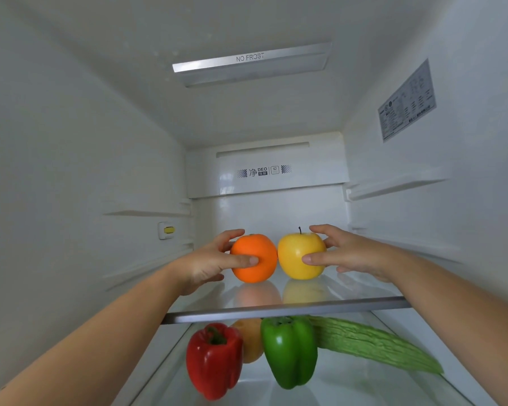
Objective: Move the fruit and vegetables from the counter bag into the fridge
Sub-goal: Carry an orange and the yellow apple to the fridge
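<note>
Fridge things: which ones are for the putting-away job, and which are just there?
Job: orange, yellow apple, red pepper, green pepper, long green gourd, left hand, right hand, shelf.
Just there: wall sticker, yellow switch, NO FROST strip.

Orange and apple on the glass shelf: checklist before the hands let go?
1. The orange sits on the glass shelf: ok.
2. The apple sits stem up: ok.
3. Both back from the shelf's front edge: ok.
4. Grip released: not ok, left hand holds orange, right hand holds apple.
5. Fruit will not roll once released: cannot tell.
</note>
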`<state>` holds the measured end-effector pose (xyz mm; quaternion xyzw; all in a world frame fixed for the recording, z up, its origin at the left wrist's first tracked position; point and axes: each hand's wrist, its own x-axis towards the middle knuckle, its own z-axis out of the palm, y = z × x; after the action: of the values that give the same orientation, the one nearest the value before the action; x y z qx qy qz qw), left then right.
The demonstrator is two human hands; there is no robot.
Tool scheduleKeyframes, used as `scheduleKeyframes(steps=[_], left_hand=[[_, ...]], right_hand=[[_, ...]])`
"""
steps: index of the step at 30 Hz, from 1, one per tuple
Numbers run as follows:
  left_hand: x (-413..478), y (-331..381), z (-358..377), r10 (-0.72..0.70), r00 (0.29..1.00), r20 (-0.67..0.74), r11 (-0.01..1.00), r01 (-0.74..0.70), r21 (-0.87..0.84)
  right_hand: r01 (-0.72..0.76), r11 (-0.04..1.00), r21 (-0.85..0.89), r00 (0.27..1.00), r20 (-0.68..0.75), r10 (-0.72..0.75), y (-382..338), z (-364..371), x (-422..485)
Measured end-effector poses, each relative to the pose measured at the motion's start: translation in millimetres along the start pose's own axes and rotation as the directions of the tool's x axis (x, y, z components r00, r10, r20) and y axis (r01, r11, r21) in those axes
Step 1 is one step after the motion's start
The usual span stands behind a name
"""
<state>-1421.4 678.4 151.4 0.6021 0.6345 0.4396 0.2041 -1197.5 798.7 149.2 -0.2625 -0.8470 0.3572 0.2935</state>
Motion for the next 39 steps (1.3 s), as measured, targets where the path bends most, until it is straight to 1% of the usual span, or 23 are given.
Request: scheduleKeyframes(steps=[2, 4, 7, 10, 12, 15, 16, 18, 20, 23, 25, 28, 30, 34, 37, 39], left_hand=[[-6.6, 2.9, -3.7, -0.014, 1.0, -0.011, 1.0, 0.014, 0.011], [-15.9, 5.8, -9.1, -0.01, 0.998, -0.063, 1.0, 0.01, -0.004], [-37.3, 7.2, -10.6, 0.057, 0.981, -0.185, 0.998, -0.05, 0.042], [-59.4, 3.5, -1.3, 0.145, 0.954, -0.262, 0.986, -0.117, 0.121], [-70.4, 2.5, 5.9, 0.225, 0.915, -0.334, 0.966, -0.164, 0.2], [-86.9, 6.1, 16.9, 0.364, 0.829, -0.425, 0.886, -0.167, 0.433], [-94.3, 8.3, 21.5, 0.417, 0.797, -0.437, 0.852, -0.176, 0.493], [-110.7, 12.7, 31.1, 0.517, 0.739, -0.433, 0.781, -0.199, 0.592], [-127.3, 14.2, 37.8, 0.569, 0.711, -0.414, 0.719, -0.187, 0.669], [-151.6, 9.7, 41.3, 0.585, 0.691, -0.424, 0.666, -0.111, 0.738], [-169.2, 5.3, 40.8, 0.593, 0.673, -0.442, 0.637, -0.056, 0.769], [-197.6, -3.2, 40.4, 0.557, 0.686, -0.468, 0.668, -0.035, 0.744], [-218.5, -10.7, 40.4, 0.529, 0.7, -0.48, 0.682, -0.015, 0.731], [-267.1, -25.5, 41.0, 0.528, 0.69, -0.495, 0.651, 0.047, 0.758], [-310.0, -33.9, 40.5, 0.52, 0.69, -0.504, 0.632, 0.087, 0.77], [-340.0, -39.5, 37.2, 0.494, 0.704, -0.51, 0.605, 0.142, 0.783]], right_hand=[[0.005, 1.0, -0.021, 1.0, -0.03, -0.005, 0.0, 0.2, -3.1], [0.001, 0.995, -0.103, 0.997, -0.078, -0.009, -0.8, 1.7, -7.3], [0.008, 0.983, -0.184, 0.987, -0.159, -0.038, -4.8, 7.4, -16.5], [0.021, 0.96, -0.278, 0.963, -0.252, -0.094, -11.1, 17.7, -28.9], [0.029, 0.94, -0.341, 0.942, -0.304, -0.14, -16.7, 26.9, -38.6], [0.068, 0.962, -0.265, 0.896, -0.408, -0.175, -29.0, 40.5, -55.4], [0.092, 0.961, -0.261, 0.877, -0.435, -0.202, -33.1, 46.2, -61.5], [0.158, 0.934, -0.32, 0.838, -0.457, -0.299, -41.0, 61.1, -73.7], [0.214, 0.894, -0.395, 0.808, -0.443, -0.389, -49.0, 79.9, -85.6], [0.21, 0.819, -0.534, 0.777, -0.417, -0.471, -59.6, 106.3, -98.3], [0.24, 0.783, -0.573, 0.751, -0.401, -0.524, -66.9, 124.1, -105.8], [0.308, 0.762, -0.569, 0.727, -0.376, -0.575, -74.7, 152.9, -117.2], [0.325, 0.748, -0.579, 0.722, -0.358, -0.592, -78.4, 172.6, -126.6], [0.372, 0.754, -0.542, 0.736, -0.323, -0.595, -85.7, 209.6, -150.9], [0.441, 0.748, -0.496, 0.702, -0.328, -0.632, -93.4, 239.7, -174.6], [0.478, 0.749, -0.46, 0.698, -0.319, -0.641, -101.8, 261.9, -192.0]])
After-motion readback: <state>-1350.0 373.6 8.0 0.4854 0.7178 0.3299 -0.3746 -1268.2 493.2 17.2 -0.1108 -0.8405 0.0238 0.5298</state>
